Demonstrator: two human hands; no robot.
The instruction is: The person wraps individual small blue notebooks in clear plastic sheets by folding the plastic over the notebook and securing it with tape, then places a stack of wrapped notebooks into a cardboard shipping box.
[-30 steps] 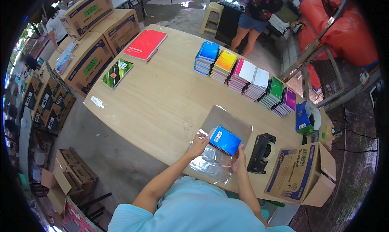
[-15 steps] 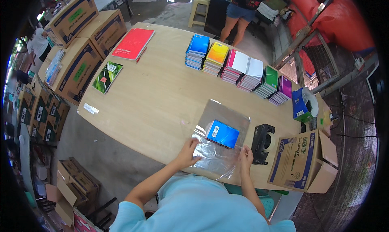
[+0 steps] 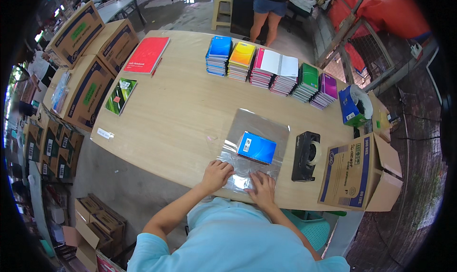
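Note:
A blue spiral notebook point(image 3: 256, 147) lies on or within a clear plastic sheet point(image 3: 276, 129) at the near middle of the table; which of the two I cannot tell. My left hand point(image 3: 217, 175) has its fingers curled closed over the sheet's near left edge. At the near edge, just below the notebook, my right hand point(image 3: 263, 189) rests on the plastic with fingers apart, not touching the notebook. A black tape dispenser point(image 3: 305, 157) with a roll of tape stands to the right of the sheet.
Stacks of coloured spiral notebooks point(image 3: 240, 55) line the far right side. A red notebook point(image 3: 147, 54) and a green one point(image 3: 121, 96) lie at left. An open carton point(image 3: 351, 172) stands at right. Large cartons point(image 3: 90, 91) are piled beyond the left edge. A person point(image 3: 266, 15) stands behind the table.
My right hand has left the sheet's right edge and moved left to its near edge, its fingers now spread. The left hand stays near the left edge, fingers more curled. The view shifted slightly.

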